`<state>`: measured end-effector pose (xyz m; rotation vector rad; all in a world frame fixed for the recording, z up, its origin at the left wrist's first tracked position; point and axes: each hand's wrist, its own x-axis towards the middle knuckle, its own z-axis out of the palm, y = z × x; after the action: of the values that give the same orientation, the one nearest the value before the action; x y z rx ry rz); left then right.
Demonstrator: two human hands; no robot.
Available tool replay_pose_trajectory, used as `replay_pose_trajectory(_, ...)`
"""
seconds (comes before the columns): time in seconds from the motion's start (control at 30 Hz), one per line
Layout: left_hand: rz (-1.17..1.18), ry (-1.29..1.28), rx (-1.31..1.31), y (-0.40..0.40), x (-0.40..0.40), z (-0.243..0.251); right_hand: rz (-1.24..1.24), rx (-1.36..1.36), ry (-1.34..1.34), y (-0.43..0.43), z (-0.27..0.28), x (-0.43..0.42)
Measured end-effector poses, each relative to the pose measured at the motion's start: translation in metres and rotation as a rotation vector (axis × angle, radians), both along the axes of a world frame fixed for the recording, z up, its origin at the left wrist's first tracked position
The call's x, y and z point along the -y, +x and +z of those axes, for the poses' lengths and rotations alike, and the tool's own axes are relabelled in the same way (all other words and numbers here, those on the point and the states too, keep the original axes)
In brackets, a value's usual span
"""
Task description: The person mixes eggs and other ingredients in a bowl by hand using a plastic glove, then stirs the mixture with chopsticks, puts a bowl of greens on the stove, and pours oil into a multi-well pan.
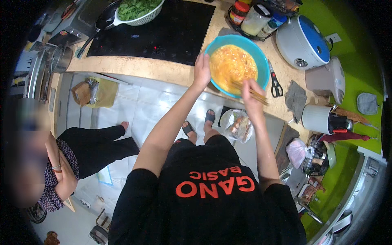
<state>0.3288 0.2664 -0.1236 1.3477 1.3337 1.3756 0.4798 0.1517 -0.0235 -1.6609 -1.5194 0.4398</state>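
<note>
A turquoise plastic bowl [262, 61] sits near the front edge of the counter, filled with beaten egg [234, 61] that looks frothy and streaked. My left hand [202, 71] grips the bowl's left rim. In my right hand [253, 93] is a pair of wooden chopsticks [242, 86], their tips down in the egg near the bowl's front side. The chopsticks and right fingers are slightly blurred. Just right of the bowl lie kitchen scissors [275, 81] with black and red handles.
Left of the bowl is a black cooktop [147, 36], with a white colander [144, 19] of leafy greens at its back. A rice cooker [294, 43], a grey cloth [295, 98] and a jar rack [245, 30] stand to the right. Another person [67, 162] stands at left, arms crossed.
</note>
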Motion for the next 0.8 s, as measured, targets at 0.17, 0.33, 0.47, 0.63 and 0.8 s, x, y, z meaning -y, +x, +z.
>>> replay_pose_trajectory(0.17,-0.021,0.027,-0.019,0.003,0.001,0.008,-0.150,0.064,0.010,0.032,0.000,-0.042)
replay_pose_trajectory(0.33,0.101,-0.070,0.102,-0.001,0.012,-0.008,-0.167,0.049,-0.035,-0.009,-0.028,0.025)
replay_pose_trajectory(0.47,-0.038,-0.143,-0.012,0.006,0.010,0.016,-0.290,0.317,0.376,0.021,-0.048,0.000)
replay_pose_trajectory(0.63,-0.067,-0.003,-0.093,0.009,0.009,-0.002,-0.482,-0.574,-0.451,0.072,-0.093,0.036)
replay_pose_trajectory(0.8,-0.074,-0.135,0.245,-0.019,-0.007,-0.022,-0.477,0.124,-0.201,0.031,-0.083,0.093)
